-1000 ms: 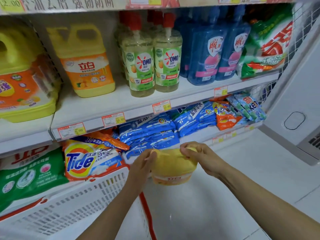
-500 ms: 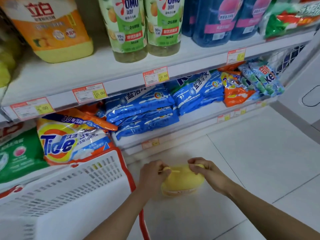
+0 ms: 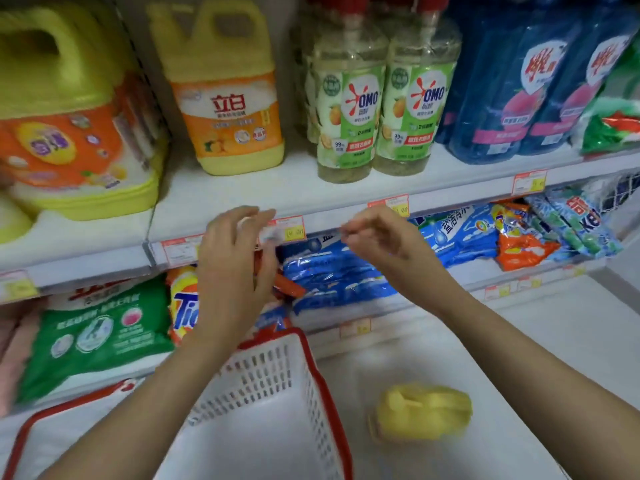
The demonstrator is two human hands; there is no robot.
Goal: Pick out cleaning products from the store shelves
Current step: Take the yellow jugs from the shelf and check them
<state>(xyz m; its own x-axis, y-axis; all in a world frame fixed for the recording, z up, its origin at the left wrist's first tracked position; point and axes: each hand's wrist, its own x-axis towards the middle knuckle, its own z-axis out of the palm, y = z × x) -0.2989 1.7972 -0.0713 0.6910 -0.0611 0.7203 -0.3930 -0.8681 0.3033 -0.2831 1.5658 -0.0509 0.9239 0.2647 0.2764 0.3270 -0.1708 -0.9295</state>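
Observation:
A yellow detergent jug (image 3: 420,412) stands on the white floor, right of the white basket with a red rim (image 3: 322,386). Both my hands are raised in front of the shelf edge and hold nothing. My left hand (image 3: 235,268) has straight, relaxed fingers over the Tide bag (image 3: 183,303). My right hand (image 3: 381,240) has loosely curled fingers in front of the blue detergent bags (image 3: 339,282). On the upper shelf stand a yellow jug with an orange label (image 3: 221,98), two OMO bottles (image 3: 381,109) and blue bottles (image 3: 519,91).
A large yellow jug (image 3: 69,126) is at the far left of the upper shelf (image 3: 311,195). A green bag (image 3: 93,334) lies on the lower shelf at left, orange and teal bags (image 3: 554,230) at right. White floor tiles extend to the right.
Both hands let go of the yellow jug, which now stands on the floor, and rose to the shelf edge. The view tilted back up toward the shelves.

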